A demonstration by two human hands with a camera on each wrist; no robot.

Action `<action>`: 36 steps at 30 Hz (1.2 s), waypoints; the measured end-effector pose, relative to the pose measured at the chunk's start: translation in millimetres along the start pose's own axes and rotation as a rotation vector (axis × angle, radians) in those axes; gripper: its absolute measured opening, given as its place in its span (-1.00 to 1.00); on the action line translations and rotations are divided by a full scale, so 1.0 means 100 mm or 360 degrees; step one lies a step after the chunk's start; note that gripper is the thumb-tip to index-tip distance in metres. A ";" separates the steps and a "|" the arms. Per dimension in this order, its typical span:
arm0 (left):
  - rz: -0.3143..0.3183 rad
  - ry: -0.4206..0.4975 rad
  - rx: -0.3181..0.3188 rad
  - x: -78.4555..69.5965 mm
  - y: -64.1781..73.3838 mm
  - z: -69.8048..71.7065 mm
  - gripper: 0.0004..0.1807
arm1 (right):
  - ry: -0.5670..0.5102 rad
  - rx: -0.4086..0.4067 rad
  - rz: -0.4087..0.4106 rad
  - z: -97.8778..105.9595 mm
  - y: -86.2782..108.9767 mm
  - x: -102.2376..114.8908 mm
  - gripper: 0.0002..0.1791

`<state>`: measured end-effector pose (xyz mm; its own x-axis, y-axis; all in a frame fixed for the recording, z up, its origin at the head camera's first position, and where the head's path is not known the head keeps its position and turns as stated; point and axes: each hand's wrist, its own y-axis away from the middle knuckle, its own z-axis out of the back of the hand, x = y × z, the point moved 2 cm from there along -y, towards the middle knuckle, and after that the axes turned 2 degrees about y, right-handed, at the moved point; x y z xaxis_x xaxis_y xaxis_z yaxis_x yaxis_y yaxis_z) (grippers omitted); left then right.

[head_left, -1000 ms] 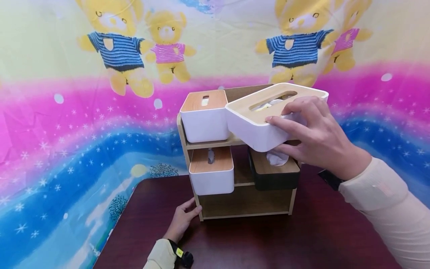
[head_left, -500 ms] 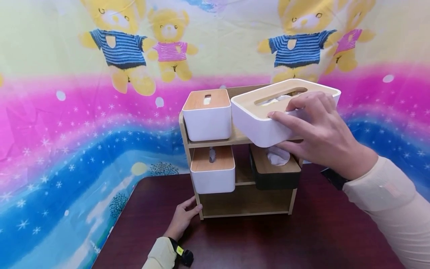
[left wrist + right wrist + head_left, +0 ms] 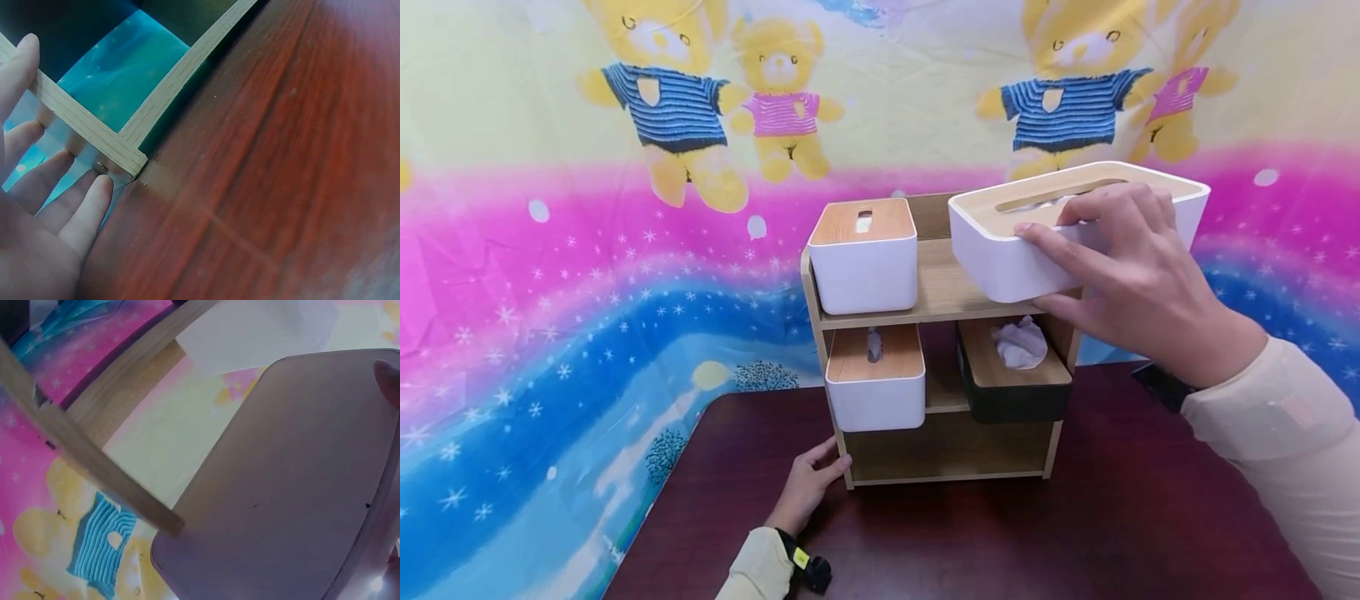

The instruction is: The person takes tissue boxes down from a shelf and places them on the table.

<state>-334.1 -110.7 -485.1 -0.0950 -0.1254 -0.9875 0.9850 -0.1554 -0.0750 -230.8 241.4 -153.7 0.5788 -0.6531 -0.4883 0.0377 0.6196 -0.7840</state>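
While the right hand point(image 3: 1142, 267) grips the large white box point(image 3: 1003, 262) by its near side, thumb low and fingers bent at the rim, we list that box at the right of the top tier, askew, its underside bare in the right wrist view.

Left hand point(image 3: 808, 487): fingers loosely extended, at the foot of the shelf point(image 3: 943, 279), outer left side, thumb by the front edge; firmness of contact, we cannot tell.

Step in hand, by our judgement: moving the box by one hand while the other guards the shelf. Good handling, we think, calls for a level box, a thumb well under it, and a steady left hand.

In the way: the right side panel point(image 3: 100, 459), whose end overlaps the box's underside; touching or apart, we cannot tell. We judge it the likeliest snag.

Also around: one small white box point(image 3: 865, 275), top tier, left; one lower white box point(image 3: 876, 404), middle tier, left, front jutting out; one dark box point(image 3: 1018, 402), middle tier, right, with crumpled tissue point(image 3: 1021, 343) on its lid, easily brushed; dark red table point(image 3: 1000, 533) beneath; bear-print cloth point(image 3: 895, 92) on the far side.
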 end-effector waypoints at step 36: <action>0.0048 -0.0011 -0.0073 0.38 -0.19 0.02 -0.19 | 0.0320 0.0238 -0.0105 0.10 -0.05 -0.30 -0.25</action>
<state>-356.3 -114.4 -520.9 -0.0658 -0.1365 -0.9885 0.9930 -0.1066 -0.0514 -240.6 262.1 -131.6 0.3978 -0.7586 -0.5160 0.1990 0.6204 -0.7586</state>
